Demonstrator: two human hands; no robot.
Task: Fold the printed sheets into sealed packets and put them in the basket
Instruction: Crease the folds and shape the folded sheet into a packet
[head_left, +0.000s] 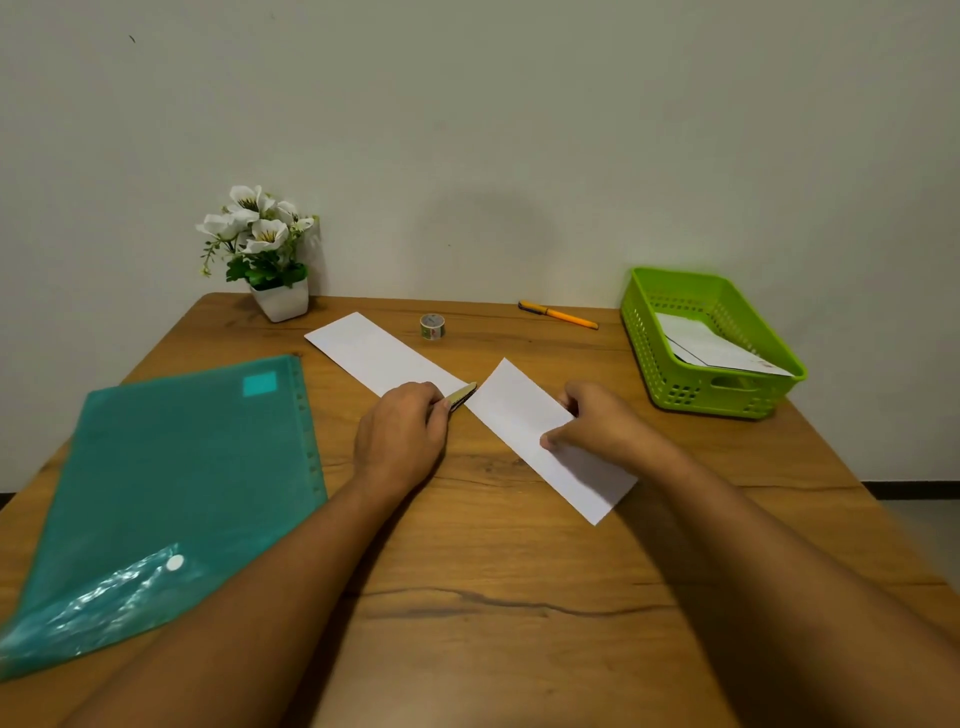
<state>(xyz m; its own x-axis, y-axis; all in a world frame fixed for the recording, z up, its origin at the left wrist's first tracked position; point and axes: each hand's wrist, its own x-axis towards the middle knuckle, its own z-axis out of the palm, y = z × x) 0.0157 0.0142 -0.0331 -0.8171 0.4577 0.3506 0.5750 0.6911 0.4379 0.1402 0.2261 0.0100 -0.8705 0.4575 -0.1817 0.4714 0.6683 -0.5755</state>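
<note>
paper (519, 415) in right hand (597, 423), stick (463, 396) in left hand (400, 436)

Left hand (400, 431) grips tan tool (462, 396), tip against long white sheet (379, 358) on wooden table (519, 597). Right hand (597, 421) holds sheet's near part. Green basket (727, 400) at right holds packets (711, 345). Teal folder (171, 478) at left.

A teal folder (171, 483) lies on the desk's (519, 597) left; potted flowers (260, 244) stand at its back-left corner, and an orange pen (558, 314) lies near the back edge.

Folder (171, 483) left — basket (727, 391) right (packets (714, 345) inside).
</note>
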